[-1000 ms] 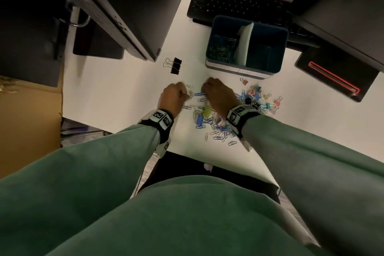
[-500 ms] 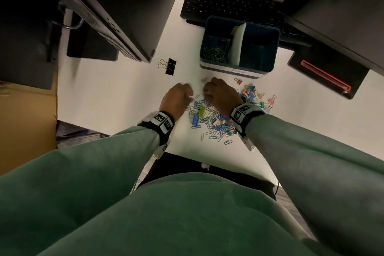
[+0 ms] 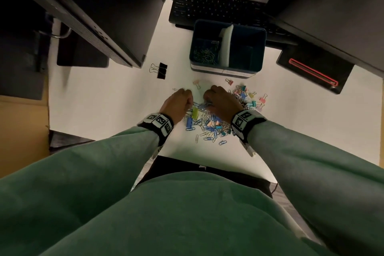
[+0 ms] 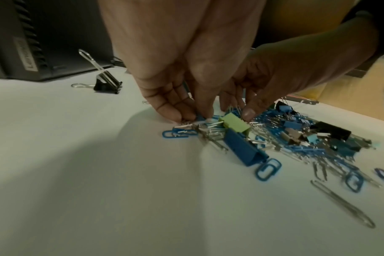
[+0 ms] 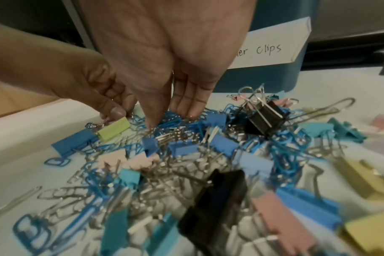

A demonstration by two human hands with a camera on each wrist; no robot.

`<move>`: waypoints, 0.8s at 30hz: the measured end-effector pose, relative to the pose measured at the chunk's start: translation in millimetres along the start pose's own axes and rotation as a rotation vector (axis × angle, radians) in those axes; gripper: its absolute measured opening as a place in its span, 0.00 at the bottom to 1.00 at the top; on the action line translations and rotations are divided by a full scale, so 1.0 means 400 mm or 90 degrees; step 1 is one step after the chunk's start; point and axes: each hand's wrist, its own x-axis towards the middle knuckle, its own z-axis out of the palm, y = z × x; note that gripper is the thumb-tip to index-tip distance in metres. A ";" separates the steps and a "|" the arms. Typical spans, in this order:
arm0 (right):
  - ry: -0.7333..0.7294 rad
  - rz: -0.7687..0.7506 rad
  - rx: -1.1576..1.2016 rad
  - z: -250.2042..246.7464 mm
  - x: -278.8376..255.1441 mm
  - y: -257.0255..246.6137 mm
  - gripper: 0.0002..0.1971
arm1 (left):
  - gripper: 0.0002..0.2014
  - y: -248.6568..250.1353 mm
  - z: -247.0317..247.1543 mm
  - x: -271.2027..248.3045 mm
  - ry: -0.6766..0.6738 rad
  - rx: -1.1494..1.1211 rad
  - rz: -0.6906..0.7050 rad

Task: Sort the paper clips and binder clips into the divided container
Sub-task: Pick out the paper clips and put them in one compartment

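A mixed pile of paper clips and coloured binder clips point(image 3: 207, 124) lies on the white desk. Behind it stands the blue divided container point(image 3: 257, 33); its left compartment holds paper clips point(image 3: 204, 53), and the right one is too dark to read. My left hand point(image 4: 194, 117) pinches paper clips at the pile's left edge, next to a green binder clip point(image 4: 232, 123). My right hand point(image 5: 164, 119) has its fingertips bunched down into blue paper clips point(image 5: 175, 121), pinching some. In the head view the left hand point(image 3: 187, 100) and right hand point(image 3: 209, 100) sit close together.
A large black binder clip point(image 3: 161, 70) lies apart to the left, near a black computer case point(image 3: 108, 27). A pink binder clip point(image 3: 196, 84) sits just beyond the hands. A keyboard point(image 3: 218, 8) is behind the container. A label reading "Clips" point(image 5: 267, 50) is on the container's front.
Both hands have stayed at the pile's far left edge with their fingers working among the clips. The view has shifted slightly.
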 end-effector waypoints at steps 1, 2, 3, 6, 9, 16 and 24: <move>0.009 0.006 0.019 0.001 0.001 -0.001 0.10 | 0.05 -0.003 -0.007 0.000 0.012 -0.013 0.000; 0.010 0.018 0.042 0.002 0.002 -0.001 0.08 | 0.04 -0.010 -0.017 0.001 0.039 -0.036 -0.013; 0.011 0.033 0.071 0.002 0.002 0.003 0.07 | 0.04 -0.022 -0.030 0.002 0.080 -0.065 -0.034; 0.019 0.102 0.189 0.002 -0.006 0.026 0.06 | 0.03 -0.074 -0.069 0.005 0.180 -0.062 -0.101; 0.053 0.157 0.281 -0.005 -0.023 0.046 0.05 | 0.12 -0.093 -0.080 0.001 0.169 0.061 -0.086; 0.170 0.170 0.462 -0.117 -0.064 0.034 0.06 | 0.19 0.026 -0.014 -0.025 0.079 0.108 0.023; 0.346 0.164 0.442 -0.267 0.098 -0.003 0.06 | 0.12 0.060 0.013 -0.037 -0.045 0.164 0.050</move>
